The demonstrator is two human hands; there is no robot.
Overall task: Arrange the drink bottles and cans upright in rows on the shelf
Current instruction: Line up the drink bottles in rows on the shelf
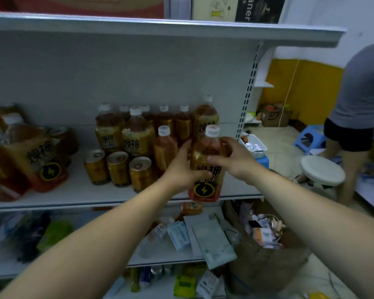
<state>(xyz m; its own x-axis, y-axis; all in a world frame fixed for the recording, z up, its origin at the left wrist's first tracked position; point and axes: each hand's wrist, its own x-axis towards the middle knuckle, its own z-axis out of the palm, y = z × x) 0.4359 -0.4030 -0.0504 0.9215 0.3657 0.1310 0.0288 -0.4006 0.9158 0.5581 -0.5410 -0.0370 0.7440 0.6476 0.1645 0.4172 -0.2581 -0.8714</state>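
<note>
Shelf [73, 192] at centre frame: bottle [206, 147] is being gripped by left hand [181, 167] and right hand [234, 156], curled fingers [216, 159] partly hiding its label [213, 170]; far-left bottles [20, 160] are blurred.

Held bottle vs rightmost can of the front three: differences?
The held bottle is taller, clear plastic, with a white screw cap; the rightmost can is short and metal. The left hand and right hand grip the held bottle; the rightmost can stands free on the shelf. Both are upright and gold-coloured.

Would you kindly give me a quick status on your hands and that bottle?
Left hand and right hand both grip one bottle, upright, at shelf front right. Three cans and standing bottles just left. Far-left bottles tilted, unsorted.
</note>
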